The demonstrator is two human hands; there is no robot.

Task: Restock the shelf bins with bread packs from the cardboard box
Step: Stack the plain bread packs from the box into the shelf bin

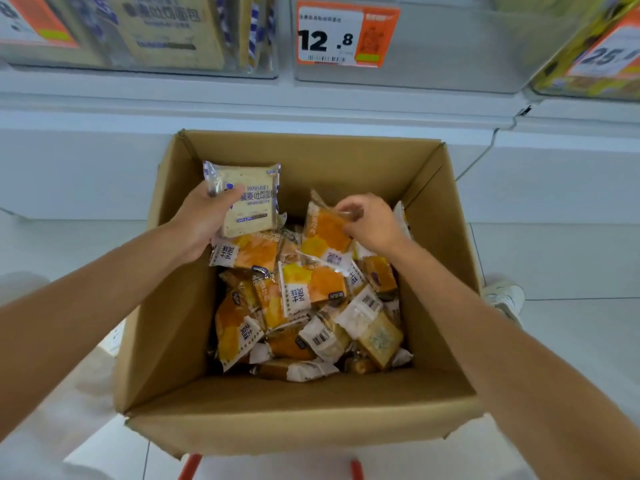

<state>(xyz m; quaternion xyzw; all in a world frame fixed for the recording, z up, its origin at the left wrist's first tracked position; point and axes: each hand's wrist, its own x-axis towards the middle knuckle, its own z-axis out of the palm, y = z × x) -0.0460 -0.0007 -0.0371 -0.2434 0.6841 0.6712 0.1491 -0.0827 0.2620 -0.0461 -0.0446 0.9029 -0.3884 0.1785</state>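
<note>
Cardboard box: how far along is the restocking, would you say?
Done: the left bin already holds shelf packs. In hand: the left hand grips a blue-white pack and the right hand pinches an orange pack, both over the box. Left: a pile of packs covers the box bottom, so much of the job probably lies ahead.

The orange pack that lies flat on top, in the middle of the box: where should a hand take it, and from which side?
Probably from above, thumb and fingers across the two long edges of the orange pack, near its middle. It lies face up, topmost in the cardboard box, and the box walls bar a sideways approach.
</note>
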